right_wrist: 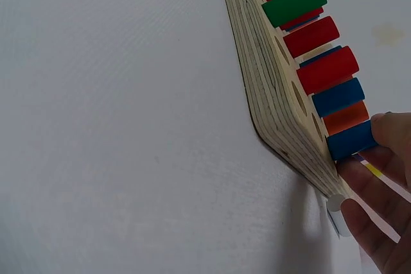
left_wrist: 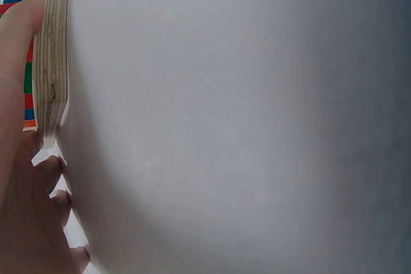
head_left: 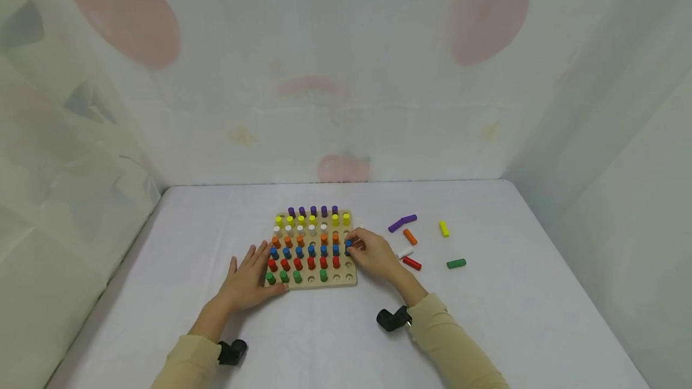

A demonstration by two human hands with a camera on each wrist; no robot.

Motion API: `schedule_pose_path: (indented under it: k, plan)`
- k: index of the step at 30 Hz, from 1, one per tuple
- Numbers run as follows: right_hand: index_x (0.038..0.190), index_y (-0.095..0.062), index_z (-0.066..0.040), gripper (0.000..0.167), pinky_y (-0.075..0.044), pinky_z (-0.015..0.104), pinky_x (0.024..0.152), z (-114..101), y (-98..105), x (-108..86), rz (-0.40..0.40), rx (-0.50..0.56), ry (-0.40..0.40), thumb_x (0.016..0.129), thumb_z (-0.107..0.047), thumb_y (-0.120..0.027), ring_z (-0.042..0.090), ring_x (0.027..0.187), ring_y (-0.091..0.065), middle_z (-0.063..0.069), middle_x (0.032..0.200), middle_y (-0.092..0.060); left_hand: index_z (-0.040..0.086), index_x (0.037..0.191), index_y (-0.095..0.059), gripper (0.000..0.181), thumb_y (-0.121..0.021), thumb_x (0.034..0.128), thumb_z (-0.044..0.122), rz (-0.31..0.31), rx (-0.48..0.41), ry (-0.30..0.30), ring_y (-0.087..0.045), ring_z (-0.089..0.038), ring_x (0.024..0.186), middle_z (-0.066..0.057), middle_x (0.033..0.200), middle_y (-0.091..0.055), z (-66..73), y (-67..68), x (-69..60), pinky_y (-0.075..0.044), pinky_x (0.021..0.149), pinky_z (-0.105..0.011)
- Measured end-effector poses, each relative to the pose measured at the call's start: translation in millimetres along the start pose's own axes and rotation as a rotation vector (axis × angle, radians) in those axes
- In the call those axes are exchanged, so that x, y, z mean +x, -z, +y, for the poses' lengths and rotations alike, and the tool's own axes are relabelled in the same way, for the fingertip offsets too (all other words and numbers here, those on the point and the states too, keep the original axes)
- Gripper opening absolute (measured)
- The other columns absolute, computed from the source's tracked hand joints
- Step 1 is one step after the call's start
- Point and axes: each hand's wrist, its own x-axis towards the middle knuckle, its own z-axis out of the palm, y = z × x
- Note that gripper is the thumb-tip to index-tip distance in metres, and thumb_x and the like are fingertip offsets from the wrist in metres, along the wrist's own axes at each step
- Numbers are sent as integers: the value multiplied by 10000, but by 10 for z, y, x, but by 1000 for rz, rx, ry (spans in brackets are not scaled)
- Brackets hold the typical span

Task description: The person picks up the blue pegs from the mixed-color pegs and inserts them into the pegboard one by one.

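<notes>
A wooden pegboard (head_left: 310,284) lies on the table, its rows filled with purple, yellow, white, orange, blue, red and green pegs, with a few bare holes. My right hand (head_left: 374,254) pinches a blue peg (right_wrist: 352,141) at the right end of the blue row; in the right wrist view the peg stands at the board, and whether it is fully seated I cannot tell. At the board's left front corner rests my left hand (head_left: 247,281), fingers extended along the side and the thumb (left_wrist: 29,17) on the front edge.
Loose pegs lie right of the board: two purple pegs (head_left: 402,223), an orange peg (head_left: 409,236), a white peg (head_left: 405,252), a red peg (head_left: 412,263), a yellow peg (head_left: 444,229) and a green peg (head_left: 456,263). White patterned curtains (head_left: 346,107) surround the table.
</notes>
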Motion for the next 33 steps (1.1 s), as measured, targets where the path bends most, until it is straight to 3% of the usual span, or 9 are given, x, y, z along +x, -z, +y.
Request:
schedule_pose_path:
  k: [21,33]
  plan:
    - [1037,-603,-119,165,-518,231,786,11,-12,-21,-30,-29,74,873,-132,-616,67,882,-600,7,961,-646,74,1473,-193,1073,-602,700,695,3,7,-6,-143,-404,1383,-149,1521,-199,17,26,-20,-26,1036,-685]
    - [1145,-580,-128,271,-517,232,787,-10,18,-29,-66,-12,74,878,-150,-616,91,929,-604,20,1035,-640,76,1473,-196,1067,-608,701,687,5,2,-3,-145,-405,1382,-145,1522,-200,8,27,-23,-29,1034,-688]
